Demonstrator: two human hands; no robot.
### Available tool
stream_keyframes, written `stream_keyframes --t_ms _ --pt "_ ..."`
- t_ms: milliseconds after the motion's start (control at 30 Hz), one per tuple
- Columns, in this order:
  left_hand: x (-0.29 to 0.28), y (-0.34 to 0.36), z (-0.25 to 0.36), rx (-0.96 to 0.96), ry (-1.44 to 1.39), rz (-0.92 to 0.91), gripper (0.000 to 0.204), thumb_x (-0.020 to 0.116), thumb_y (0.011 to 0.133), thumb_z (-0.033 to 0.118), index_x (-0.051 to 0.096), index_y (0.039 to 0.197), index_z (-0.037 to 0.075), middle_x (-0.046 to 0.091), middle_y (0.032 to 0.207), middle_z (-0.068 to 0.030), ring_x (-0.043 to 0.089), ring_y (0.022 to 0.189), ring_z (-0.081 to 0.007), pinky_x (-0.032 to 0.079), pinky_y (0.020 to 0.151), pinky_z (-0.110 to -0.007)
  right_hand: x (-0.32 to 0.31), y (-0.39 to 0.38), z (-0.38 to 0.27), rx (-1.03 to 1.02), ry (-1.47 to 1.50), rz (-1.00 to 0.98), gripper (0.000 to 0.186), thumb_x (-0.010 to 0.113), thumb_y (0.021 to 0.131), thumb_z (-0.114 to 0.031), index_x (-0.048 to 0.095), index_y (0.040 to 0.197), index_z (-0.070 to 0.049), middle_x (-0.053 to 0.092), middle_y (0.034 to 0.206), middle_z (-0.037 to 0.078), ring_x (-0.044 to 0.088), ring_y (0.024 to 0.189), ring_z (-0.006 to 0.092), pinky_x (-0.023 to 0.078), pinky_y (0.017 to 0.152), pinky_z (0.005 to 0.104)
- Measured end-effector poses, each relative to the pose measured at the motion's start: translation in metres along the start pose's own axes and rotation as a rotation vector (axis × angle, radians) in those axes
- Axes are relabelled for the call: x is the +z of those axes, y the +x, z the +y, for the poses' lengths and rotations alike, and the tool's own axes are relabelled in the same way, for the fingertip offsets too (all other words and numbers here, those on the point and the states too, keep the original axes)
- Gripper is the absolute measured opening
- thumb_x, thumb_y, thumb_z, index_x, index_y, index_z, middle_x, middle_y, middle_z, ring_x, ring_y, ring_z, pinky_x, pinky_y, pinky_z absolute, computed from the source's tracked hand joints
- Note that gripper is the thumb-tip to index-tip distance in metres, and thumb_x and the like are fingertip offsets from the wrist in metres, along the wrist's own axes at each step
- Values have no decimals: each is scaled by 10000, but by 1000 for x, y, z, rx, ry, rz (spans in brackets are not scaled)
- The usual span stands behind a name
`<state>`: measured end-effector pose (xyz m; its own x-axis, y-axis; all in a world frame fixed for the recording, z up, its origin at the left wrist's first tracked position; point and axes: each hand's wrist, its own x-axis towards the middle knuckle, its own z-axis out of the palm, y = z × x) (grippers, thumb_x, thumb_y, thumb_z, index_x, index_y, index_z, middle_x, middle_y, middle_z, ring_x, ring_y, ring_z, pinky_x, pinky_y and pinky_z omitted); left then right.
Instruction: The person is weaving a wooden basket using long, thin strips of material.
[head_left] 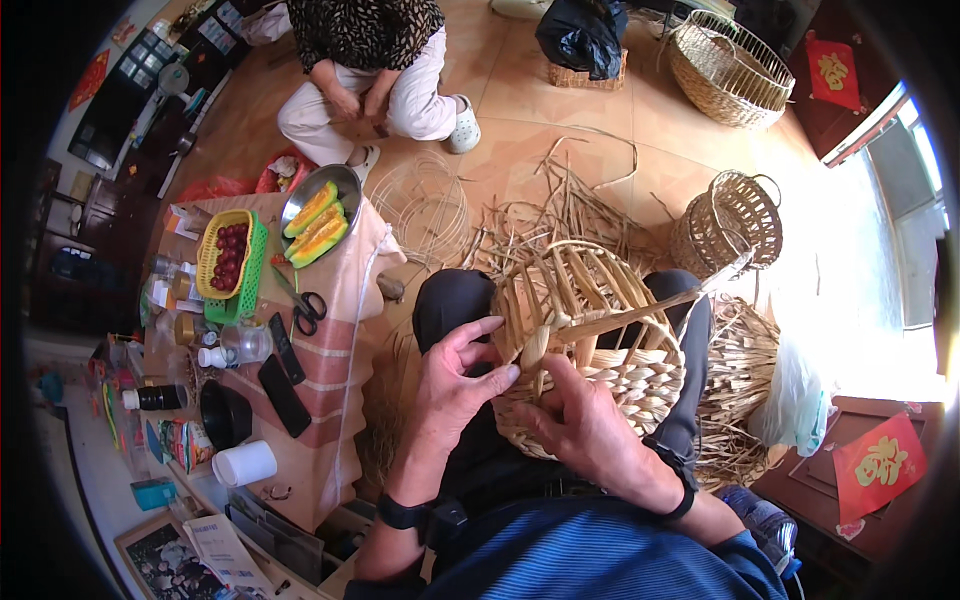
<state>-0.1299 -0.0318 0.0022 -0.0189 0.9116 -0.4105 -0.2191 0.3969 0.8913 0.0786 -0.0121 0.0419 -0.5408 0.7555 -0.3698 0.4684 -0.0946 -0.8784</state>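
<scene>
A half-woven straw basket (pixel 630 385) rests on my lap, with braided lower rows and open upright ribs. My left hand (pixel 455 385) grips its left side, thumb on a thick pale bundle of fibre (pixel 535 343). My right hand (pixel 585 430) is at the front of the basket, index finger bent against that bundle and thumb lower on the weave; its fingertips are partly hidden. A long flat straw strip (pixel 655 305) runs from the bundle up to the right.
A cloth-covered table (pixel 340 440) at left holds fruit, scissors, bottles and remotes. Loose straw (pixel 590 200) lies ahead, beside wire hoops (pixel 420 210). Finished baskets (pixel 725 225) and straw bundles (pixel 740 390) are at right. A seated person (pixel 365 75) is across from me.
</scene>
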Motion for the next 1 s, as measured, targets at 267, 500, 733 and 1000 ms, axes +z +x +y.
stream_keyframes --t_ms 267,500,733,1000 --pt "-6 2 12 -20 57 -65 698 856 871 2 545 1495 -26 759 1099 -91 713 998 -132 575 894 -272 11 -13 23 -360 -551 428 479 790 900 -115 586 1331 -78 698 710 73 705 575 282 535 527 406" --pt "-5 -1 4 -58 -81 -19 623 862 838 -54 586 1393 4 761 1086 -73 715 1001 -137 577 889 -273 -11 -1 14 -495 -576 545 231 726 882 -49 642 1093 -89 633 737 44 680 590 255 505 506 410" --pt "-14 7 -6 -68 -239 -98 611 852 822 -89 584 1360 21 753 1097 -66 722 1036 -150 596 910 -297 -11 11 3 -549 -633 362 419 723 850 -99 677 1267 -98 599 785 48 691 663 261 517 534 415" --pt "-22 13 1 -157 15 -185 520 815 852 -84 593 1306 35 734 1154 -51 719 1066 -144 606 937 -300 -6 16 5 -624 -657 302 466 701 864 -134 670 1327 -93 637 871 75 698 693 283 529 557 425"
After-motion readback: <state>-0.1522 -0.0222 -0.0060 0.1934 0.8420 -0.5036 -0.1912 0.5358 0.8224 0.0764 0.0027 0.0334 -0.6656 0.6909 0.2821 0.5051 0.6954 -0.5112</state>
